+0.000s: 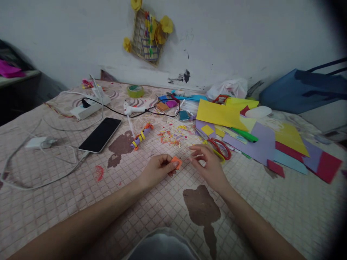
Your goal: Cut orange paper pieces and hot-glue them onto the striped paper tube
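Note:
Between thumb and fingers, my left hand (159,168) pinches a small piece of orange paper (176,162) above the table. Just to its right, my right hand (207,164) has its thumb and fingers apart, and nothing shows between them. Red-handled scissors (221,148) lie right behind my right hand. Beyond both hands, small paper scraps (172,137) in yellow, orange and purple are scattered. A purple paper roll (141,136) with yellow bands and orange ends lies behind my left hand.
At left are a phone (101,134) on a cable, a charger (40,142) and a power strip (89,106). A glue gun (135,109) with a black cord and green tape (135,91) sit farther back. Coloured sheets (252,144) pile up at right, near a blue bag (300,90).

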`<state>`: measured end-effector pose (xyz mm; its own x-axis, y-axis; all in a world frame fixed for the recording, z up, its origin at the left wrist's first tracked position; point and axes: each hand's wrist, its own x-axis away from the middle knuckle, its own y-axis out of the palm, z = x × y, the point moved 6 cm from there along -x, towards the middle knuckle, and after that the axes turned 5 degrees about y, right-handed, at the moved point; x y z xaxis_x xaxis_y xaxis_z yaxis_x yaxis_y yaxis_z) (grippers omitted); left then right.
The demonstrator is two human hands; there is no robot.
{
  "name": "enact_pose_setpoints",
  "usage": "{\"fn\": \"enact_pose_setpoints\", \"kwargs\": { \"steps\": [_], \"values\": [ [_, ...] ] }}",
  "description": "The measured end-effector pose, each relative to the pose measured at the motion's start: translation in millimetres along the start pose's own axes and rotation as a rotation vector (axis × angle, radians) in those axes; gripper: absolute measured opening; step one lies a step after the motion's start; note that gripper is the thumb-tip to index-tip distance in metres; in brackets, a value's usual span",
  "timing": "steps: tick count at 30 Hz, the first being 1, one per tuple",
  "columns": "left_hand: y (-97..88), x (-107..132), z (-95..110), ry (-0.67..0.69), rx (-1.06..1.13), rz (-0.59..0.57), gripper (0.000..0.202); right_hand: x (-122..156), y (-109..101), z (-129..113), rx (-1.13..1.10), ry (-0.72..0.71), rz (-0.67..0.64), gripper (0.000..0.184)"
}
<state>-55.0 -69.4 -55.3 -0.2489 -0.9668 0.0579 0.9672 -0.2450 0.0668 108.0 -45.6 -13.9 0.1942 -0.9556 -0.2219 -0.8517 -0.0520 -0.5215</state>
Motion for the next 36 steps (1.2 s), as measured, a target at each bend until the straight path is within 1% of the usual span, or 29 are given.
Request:
{"fn": "enact_pose_setpoints", "kwargs": {
  "steps": [2, 4, 6, 8, 10, 14, 18, 21, 24, 31, 33, 36],
  "values": [
    [0.7, 0.5, -0.1, -0.009, -0.001, -0.007, 0.030, 1.0, 6.6, 0.3, -0.042, 0.042, -0.079, 0.013],
    [1.4, 1.2, -0.2, -0.010, -0.016, -0.020, 0.030, 4.0, 15.1, 2.0, -0.105, 0.126, -0.172, 0.024],
    [2.1, 1.8, 0.0, -0.003, -0.035, -0.033, 0.030, 8.1, 22.7, 0.9, -0.177, 0.179, -0.243, 0.031],
    [2.9, 2.1, 0.2, 0.000, -0.054, -0.045, 0.030, 11.4, 28.3, -2.5, -0.222, 0.188, -0.287, 0.032],
    [3.6, 2.2, 0.2, -0.002, -0.076, -0.053, 0.030, 13.5, 32.3, -5.6, -0.240, 0.185, -0.318, 0.028],
    [4.8, 2.2, -0.8, -0.009, -0.089, -0.068, 0.030, 14.3, 34.6, -7.2, -0.231, 0.172, -0.325, 0.020],
    [4.7, 2.6, -1.6, 0.000, -0.084, -0.057, 0.029, 13.9, 34.0, -6.4, -0.228, 0.157, -0.295, 0.020],
    [5.0, 3.0, -0.7, 0.004, -0.079, -0.048, 0.029, 14.6, 35.6, -5.2, -0.249, 0.176, -0.301, 0.020],
    [6.4, 3.1, 0.8, 0.009, -0.065, -0.063, 0.029, 15.6, 38.3, -3.2, -0.288, 0.208, -0.327, 0.022],
    [5.4, 3.0, -0.8, -0.009, -0.055, -0.070, 0.030, 14.7, 38.8, 2.0, -0.298, 0.227, -0.351, 0.036],
    [5.6, 3.0, -0.4, 0.001, -0.059, -0.076, 0.030, 14.9, 38.8, 1.9, -0.313, 0.222, -0.364, 0.035],
    [6.6, 2.8, 0.8, 0.017, -0.065, -0.089, 0.030, 15.7, 39.4, 2.0, -0.338, 0.227, -0.390, 0.029]
  ]
}}
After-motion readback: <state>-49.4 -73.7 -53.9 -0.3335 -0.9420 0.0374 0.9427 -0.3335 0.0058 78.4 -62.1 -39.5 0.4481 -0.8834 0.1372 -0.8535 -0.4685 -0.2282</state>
